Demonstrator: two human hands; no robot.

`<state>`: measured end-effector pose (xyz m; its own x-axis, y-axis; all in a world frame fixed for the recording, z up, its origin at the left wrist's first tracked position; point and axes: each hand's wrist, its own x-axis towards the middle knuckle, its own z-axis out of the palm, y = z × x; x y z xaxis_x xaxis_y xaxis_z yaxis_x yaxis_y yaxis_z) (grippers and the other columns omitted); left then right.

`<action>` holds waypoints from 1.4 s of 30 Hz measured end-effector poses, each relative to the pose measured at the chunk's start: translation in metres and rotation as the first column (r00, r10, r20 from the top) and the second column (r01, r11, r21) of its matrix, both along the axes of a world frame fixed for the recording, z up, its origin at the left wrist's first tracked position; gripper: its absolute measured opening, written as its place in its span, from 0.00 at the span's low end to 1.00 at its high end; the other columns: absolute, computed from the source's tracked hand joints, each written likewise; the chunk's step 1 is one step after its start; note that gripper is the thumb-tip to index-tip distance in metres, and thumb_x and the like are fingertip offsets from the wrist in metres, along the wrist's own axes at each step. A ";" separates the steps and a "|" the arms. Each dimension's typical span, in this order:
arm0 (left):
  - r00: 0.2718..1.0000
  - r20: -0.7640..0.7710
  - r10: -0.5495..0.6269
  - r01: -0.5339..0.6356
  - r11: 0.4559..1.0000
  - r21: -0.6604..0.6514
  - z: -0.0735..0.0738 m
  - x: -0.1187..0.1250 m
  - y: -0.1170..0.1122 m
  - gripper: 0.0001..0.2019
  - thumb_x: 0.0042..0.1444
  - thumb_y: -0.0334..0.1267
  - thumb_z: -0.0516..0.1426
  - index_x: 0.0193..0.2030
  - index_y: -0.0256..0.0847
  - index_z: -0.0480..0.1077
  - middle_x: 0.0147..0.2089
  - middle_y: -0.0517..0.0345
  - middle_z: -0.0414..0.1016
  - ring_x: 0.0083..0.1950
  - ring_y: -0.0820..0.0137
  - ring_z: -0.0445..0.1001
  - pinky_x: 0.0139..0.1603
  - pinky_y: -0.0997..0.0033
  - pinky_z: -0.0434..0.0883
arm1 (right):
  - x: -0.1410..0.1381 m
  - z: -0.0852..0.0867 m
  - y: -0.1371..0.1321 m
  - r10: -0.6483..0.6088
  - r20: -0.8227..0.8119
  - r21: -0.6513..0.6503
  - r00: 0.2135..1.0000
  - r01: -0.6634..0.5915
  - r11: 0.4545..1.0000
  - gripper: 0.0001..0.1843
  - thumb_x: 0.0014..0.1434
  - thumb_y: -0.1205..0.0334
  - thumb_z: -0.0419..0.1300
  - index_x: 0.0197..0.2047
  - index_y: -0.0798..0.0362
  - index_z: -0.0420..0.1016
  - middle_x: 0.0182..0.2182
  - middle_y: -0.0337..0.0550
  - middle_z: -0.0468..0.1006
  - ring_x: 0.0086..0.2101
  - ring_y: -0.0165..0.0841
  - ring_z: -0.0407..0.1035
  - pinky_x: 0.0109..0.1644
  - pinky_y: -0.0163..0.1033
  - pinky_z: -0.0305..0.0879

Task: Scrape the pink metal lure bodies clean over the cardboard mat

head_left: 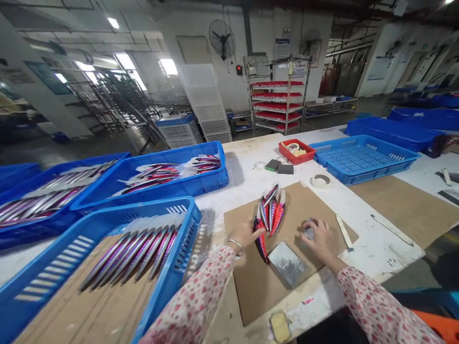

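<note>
My left hand (245, 235) is at the left edge of a cardboard sheet (251, 296), its thumb and fingers closed on a red and dark fishing lure (262, 246). Beside that lure lie several more red, purple and silver lures (273, 210) in a fanned bunch. My right hand (319, 237) is curled around a small grey piece (308, 232), partly hidden by the fingers; its kind I cannot make out. Between my hands, nearer to me, sits a flat square pad (287, 264) with grey smudges on its pale surface.
Left, a light blue basket (195, 217) holds a row of lures; dark blue trays (224, 167) behind hold more. Ahead are a red box (303, 156), dark blocks (285, 169), a tape roll (320, 180) and a blue basket (358, 179). A yellow sponge (279, 327) lies at the front edge.
</note>
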<state>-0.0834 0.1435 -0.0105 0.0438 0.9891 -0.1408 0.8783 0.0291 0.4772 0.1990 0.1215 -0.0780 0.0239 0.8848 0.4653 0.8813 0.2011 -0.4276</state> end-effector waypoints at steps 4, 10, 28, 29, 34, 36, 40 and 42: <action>0.981 0.118 0.154 -0.147 0.987 -0.064 -0.013 0.008 -0.004 0.15 0.50 0.49 0.60 0.37 0.40 0.73 0.30 0.54 0.77 0.39 0.61 0.77 0.36 0.71 0.67 | -0.002 0.001 0.001 -0.008 -0.005 -0.013 1.000 0.008 1.000 0.08 0.51 0.58 0.64 0.37 0.47 0.78 0.47 0.44 0.72 0.47 0.42 0.63 0.47 0.43 0.59; 0.883 0.395 0.254 -0.209 0.966 -0.154 -0.008 -0.006 -0.042 0.22 0.54 0.53 0.55 0.45 0.36 0.70 0.30 0.57 0.74 0.33 0.68 0.74 0.32 0.71 0.70 | -0.003 0.003 0.000 -0.005 -0.004 -0.043 1.000 0.005 0.999 0.09 0.52 0.57 0.64 0.38 0.46 0.78 0.48 0.45 0.72 0.48 0.43 0.62 0.44 0.42 0.57; 0.952 0.059 -0.300 0.302 0.953 -0.030 0.025 0.052 -0.117 0.24 0.63 0.42 0.51 0.66 0.48 0.58 0.56 0.51 0.73 0.54 0.62 0.74 0.54 0.62 0.70 | 0.018 0.049 0.004 -0.006 -0.628 0.062 0.778 0.058 0.996 0.12 0.48 0.56 0.61 0.36 0.52 0.75 0.44 0.48 0.71 0.50 0.42 0.65 0.59 0.49 0.57; 0.956 -0.014 -0.292 0.291 0.956 -0.041 0.025 0.058 -0.118 0.24 0.64 0.43 0.50 0.67 0.47 0.57 0.56 0.50 0.73 0.52 0.62 0.75 0.53 0.63 0.70 | 0.014 0.053 0.001 0.021 -0.624 0.082 0.782 0.039 0.996 0.12 0.48 0.56 0.61 0.36 0.51 0.75 0.45 0.48 0.71 0.50 0.41 0.65 0.59 0.48 0.58; 0.930 -0.240 -0.278 0.241 0.955 -0.174 0.018 0.086 -0.119 0.24 0.66 0.42 0.47 0.68 0.40 0.55 0.51 0.44 0.75 0.49 0.59 0.78 0.47 0.63 0.72 | -0.021 0.058 -0.019 0.100 -0.390 0.077 0.915 -0.076 0.994 0.10 0.47 0.59 0.64 0.36 0.50 0.76 0.48 0.47 0.70 0.50 0.42 0.64 0.56 0.48 0.59; 0.924 -0.263 -0.277 0.221 0.949 -0.224 0.014 0.093 -0.120 0.24 0.67 0.42 0.46 0.68 0.37 0.54 0.48 0.42 0.77 0.47 0.59 0.79 0.45 0.64 0.73 | -0.034 0.054 -0.030 0.080 -0.263 0.038 0.962 -0.073 0.997 0.11 0.49 0.59 0.65 0.37 0.49 0.76 0.50 0.47 0.69 0.52 0.44 0.61 0.55 0.49 0.59; 0.912 -0.313 -0.266 0.193 0.950 -0.247 0.010 0.100 -0.122 0.24 0.68 0.41 0.45 0.68 0.34 0.53 0.46 0.40 0.78 0.47 0.57 0.79 0.43 0.64 0.74 | -0.045 0.051 -0.044 0.087 -0.152 0.000 0.985 -0.088 0.996 0.11 0.51 0.59 0.65 0.39 0.48 0.76 0.53 0.47 0.67 0.53 0.45 0.59 0.55 0.49 0.58; 0.904 -0.347 -0.250 0.172 0.955 -0.241 0.009 0.102 -0.123 0.25 0.68 0.40 0.45 0.69 0.34 0.52 0.47 0.39 0.77 0.46 0.57 0.80 0.42 0.63 0.74 | -0.042 0.052 -0.041 0.161 -0.105 0.006 0.981 -0.162 0.987 0.10 0.52 0.59 0.65 0.40 0.47 0.76 0.53 0.46 0.67 0.53 0.44 0.58 0.55 0.48 0.58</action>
